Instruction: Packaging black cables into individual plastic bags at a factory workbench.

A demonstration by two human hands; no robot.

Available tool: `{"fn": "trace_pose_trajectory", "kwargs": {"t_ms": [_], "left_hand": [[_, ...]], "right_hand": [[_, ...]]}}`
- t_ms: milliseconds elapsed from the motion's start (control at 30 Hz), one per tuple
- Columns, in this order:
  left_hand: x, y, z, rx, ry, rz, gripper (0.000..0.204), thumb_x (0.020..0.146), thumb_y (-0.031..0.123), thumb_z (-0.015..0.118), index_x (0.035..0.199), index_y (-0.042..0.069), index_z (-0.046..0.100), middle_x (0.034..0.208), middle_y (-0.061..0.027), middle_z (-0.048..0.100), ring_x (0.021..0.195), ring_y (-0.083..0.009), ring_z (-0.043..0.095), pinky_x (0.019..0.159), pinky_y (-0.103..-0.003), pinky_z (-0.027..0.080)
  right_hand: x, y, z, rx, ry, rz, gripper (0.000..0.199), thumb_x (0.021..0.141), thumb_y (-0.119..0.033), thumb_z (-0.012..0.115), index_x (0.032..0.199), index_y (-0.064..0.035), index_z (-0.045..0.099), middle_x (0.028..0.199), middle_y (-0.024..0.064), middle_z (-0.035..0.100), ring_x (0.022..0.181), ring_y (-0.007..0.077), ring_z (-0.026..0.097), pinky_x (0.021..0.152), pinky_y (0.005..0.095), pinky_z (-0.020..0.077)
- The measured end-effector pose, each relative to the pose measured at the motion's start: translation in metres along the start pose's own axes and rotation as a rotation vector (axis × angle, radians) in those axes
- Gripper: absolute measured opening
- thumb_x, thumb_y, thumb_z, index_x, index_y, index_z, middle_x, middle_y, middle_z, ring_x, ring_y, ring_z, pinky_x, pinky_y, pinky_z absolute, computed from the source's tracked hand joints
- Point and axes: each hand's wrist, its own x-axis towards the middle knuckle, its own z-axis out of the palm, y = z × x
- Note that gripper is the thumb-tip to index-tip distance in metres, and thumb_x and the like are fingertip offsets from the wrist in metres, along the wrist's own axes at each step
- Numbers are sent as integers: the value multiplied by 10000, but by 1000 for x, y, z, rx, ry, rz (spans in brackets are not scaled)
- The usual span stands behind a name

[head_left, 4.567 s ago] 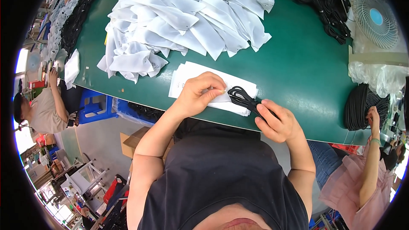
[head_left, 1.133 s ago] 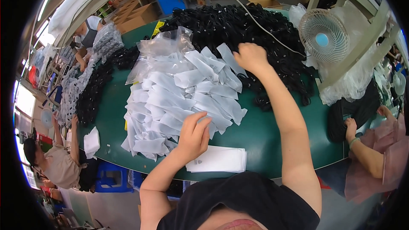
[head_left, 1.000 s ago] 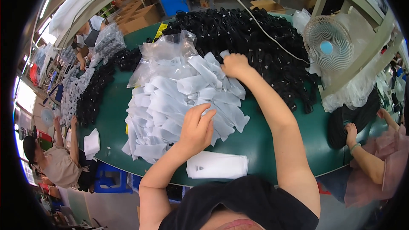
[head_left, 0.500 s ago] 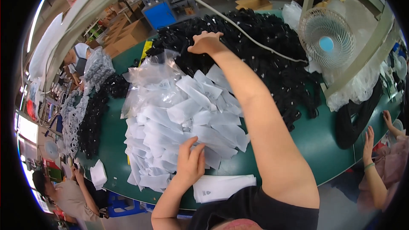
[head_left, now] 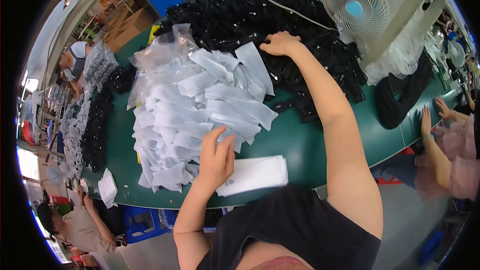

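My right hand [head_left: 282, 43] reaches far over the table onto a heap of black coiled cords [head_left: 225, 12] that carry small shiny ends. Its thumb and fingers are apart, partly sunk against the cords, and I see nothing held. Nearer to me lies a heap of flat white pouches [head_left: 185, 100]. Over the near right edge of that heap is my left hand [head_left: 216, 160], thumb and finger parted with nothing between them. Beside it a neat stack of flat white pouches [head_left: 257, 172] lies at the table's near edge. Clear plastic bags [head_left: 160, 60] rest on the heap's far left.
The green table [head_left: 310, 145] curves around me. At the back right stand a fan [head_left: 355, 7] and a metal post [head_left: 400, 25]. A black fabric loop [head_left: 400, 100] hangs near the right edge. Co-workers sit at left [head_left: 82, 225] and right [head_left: 450, 155].
The view has shifted, so the table's things sit higher and further left. Over the black cords my right hand has moved right and a little nearer. The left hand stays by the white heap.
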Motion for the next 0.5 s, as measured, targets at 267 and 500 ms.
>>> {"fn": "trace_pose_trajectory", "kwargs": {"t_ms": [267, 500], "left_hand": [[-18, 18, 11, -62, -79, 74, 308, 723, -39, 634, 1025, -17, 574, 1129, -203, 517, 983, -374, 535, 834, -426, 449], [-47, 31, 24, -163, -37, -9, 312, 719, -84, 620, 1017, -9, 569, 1012, -163, 556, 868, -334, 554, 716, -376, 465]], "right_hand": [[-67, 39, 13, -101, 83, -46, 559, 836, -533, 433, 1288, -230, 559, 1388, 153, 437, 1318, 333, 363, 1053, 614, 221], [-168, 22, 54, -327, 688, -566, 150, 735, -181, 643, 845, -80, 626, 939, 58, 551, 894, 252, 514, 770, 397, 388]]}}
